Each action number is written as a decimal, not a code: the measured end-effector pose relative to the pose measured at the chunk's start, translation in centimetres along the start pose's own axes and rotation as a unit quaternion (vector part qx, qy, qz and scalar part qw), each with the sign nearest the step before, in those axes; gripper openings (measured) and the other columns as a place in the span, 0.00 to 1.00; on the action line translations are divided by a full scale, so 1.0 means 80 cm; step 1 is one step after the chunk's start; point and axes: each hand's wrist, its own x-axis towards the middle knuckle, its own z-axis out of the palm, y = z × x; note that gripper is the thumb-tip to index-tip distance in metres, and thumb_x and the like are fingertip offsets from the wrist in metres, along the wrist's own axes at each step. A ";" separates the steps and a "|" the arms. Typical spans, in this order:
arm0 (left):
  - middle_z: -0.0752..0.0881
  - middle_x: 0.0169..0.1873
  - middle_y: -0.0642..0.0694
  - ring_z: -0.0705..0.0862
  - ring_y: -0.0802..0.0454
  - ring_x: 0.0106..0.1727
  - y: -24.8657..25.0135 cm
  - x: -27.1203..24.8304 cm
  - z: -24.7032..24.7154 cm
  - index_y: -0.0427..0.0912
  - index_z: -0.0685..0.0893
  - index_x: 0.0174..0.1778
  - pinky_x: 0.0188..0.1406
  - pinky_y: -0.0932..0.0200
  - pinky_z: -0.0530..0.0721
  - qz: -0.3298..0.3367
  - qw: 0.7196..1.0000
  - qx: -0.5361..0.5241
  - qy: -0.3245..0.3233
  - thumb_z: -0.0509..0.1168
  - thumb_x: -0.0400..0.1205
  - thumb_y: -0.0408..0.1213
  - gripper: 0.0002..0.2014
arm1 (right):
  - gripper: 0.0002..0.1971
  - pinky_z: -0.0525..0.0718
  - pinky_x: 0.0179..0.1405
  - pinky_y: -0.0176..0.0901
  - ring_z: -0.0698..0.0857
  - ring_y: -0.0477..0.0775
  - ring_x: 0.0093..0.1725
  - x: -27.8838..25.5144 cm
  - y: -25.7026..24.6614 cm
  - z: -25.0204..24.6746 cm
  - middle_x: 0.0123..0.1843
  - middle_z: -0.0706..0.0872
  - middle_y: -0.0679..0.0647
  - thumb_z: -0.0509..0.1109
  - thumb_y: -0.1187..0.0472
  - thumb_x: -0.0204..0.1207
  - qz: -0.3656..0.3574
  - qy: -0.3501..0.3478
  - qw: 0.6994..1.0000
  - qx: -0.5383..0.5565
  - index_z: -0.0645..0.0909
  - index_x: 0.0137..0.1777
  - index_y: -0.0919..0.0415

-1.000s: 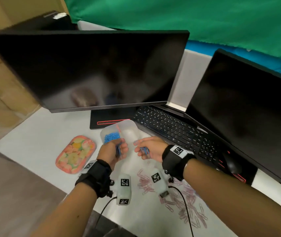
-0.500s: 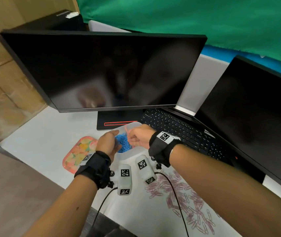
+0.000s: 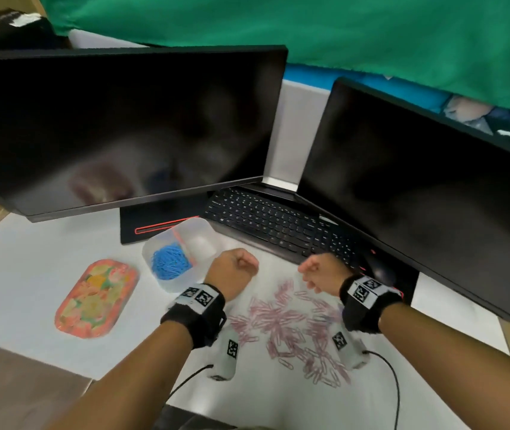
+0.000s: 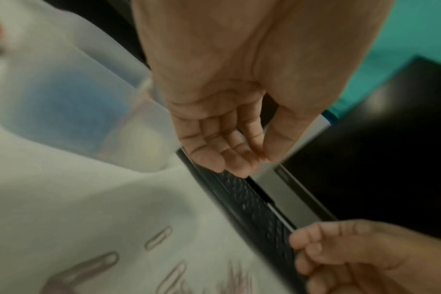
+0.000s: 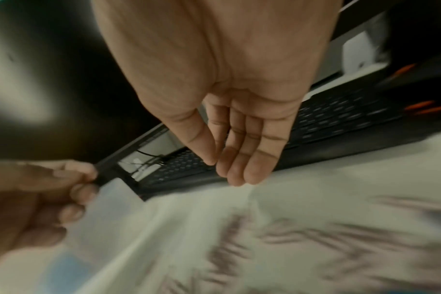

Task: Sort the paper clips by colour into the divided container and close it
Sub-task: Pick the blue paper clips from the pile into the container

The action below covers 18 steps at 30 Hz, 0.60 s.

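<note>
A translucent divided container (image 3: 207,227) stands open on the white desk. Its left compartment holds a heap of blue paper clips (image 3: 170,264); the right compartment looks empty. Its flowery orange lid (image 3: 95,297) lies flat to the left. A loose pile of pink paper clips (image 3: 287,321) is spread in front of me. My left hand (image 3: 235,270) hovers just right of the container, fingers relaxed and empty in the left wrist view (image 4: 254,162). My right hand (image 3: 318,271) hangs over the pile's far edge, equally empty (image 5: 224,169).
A black keyboard (image 3: 278,225) lies right behind the hands, with a mouse (image 3: 378,269) at its right end. Two dark monitors (image 3: 123,125) stand behind; one monitor foot (image 3: 157,226) touches the container's back. The desk's front edge is near my forearms.
Both hands were over the blue compartment, holding blue clips a second ago. They have pulled back and apart toward the pink pile, now empty.
</note>
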 end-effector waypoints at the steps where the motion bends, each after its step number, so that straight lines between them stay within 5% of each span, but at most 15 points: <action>1: 0.85 0.31 0.52 0.81 0.57 0.32 -0.002 0.001 0.015 0.45 0.84 0.34 0.30 0.75 0.76 0.010 0.999 0.045 -0.024 0.62 0.76 0.23 0.13 | 0.08 0.81 0.40 0.41 0.85 0.54 0.41 -0.005 0.023 -0.004 0.39 0.87 0.52 0.65 0.66 0.76 0.005 0.017 0.999 -0.032 0.83 0.39 0.55; 7: 0.90 0.48 0.48 0.86 0.49 0.50 -0.005 0.004 0.102 0.48 0.88 0.44 0.47 0.64 0.81 0.070 0.946 0.283 -0.142 0.60 0.77 0.31 0.11 | 0.10 0.80 0.40 0.40 0.84 0.55 0.42 -0.050 0.125 -0.004 0.38 0.86 0.50 0.66 0.65 0.70 0.051 0.065 0.989 -0.120 0.78 0.30 0.51; 11: 0.88 0.55 0.47 0.85 0.47 0.57 -0.005 0.007 0.156 0.46 0.86 0.53 0.57 0.55 0.84 0.083 0.910 0.358 -0.192 0.60 0.78 0.33 0.13 | 0.04 0.79 0.44 0.40 0.82 0.54 0.46 -0.076 0.152 0.008 0.45 0.84 0.50 0.68 0.60 0.73 0.037 0.046 0.989 -0.135 0.82 0.45 0.52; 14: 0.83 0.62 0.44 0.82 0.45 0.62 -0.015 0.007 0.185 0.44 0.82 0.63 0.61 0.54 0.82 0.097 0.876 0.424 -0.207 0.62 0.80 0.36 0.15 | 0.12 0.79 0.51 0.41 0.82 0.55 0.54 -0.079 0.163 0.018 0.54 0.82 0.51 0.67 0.53 0.76 0.026 0.058 0.983 -0.172 0.81 0.59 0.51; 18: 0.80 0.59 0.41 0.82 0.42 0.59 -0.020 0.002 0.205 0.40 0.81 0.61 0.57 0.48 0.85 0.127 0.829 0.507 -0.199 0.59 0.82 0.37 0.14 | 0.11 0.75 0.46 0.39 0.82 0.55 0.52 -0.078 0.168 0.025 0.54 0.81 0.53 0.64 0.52 0.79 -0.003 0.068 0.980 -0.186 0.81 0.57 0.54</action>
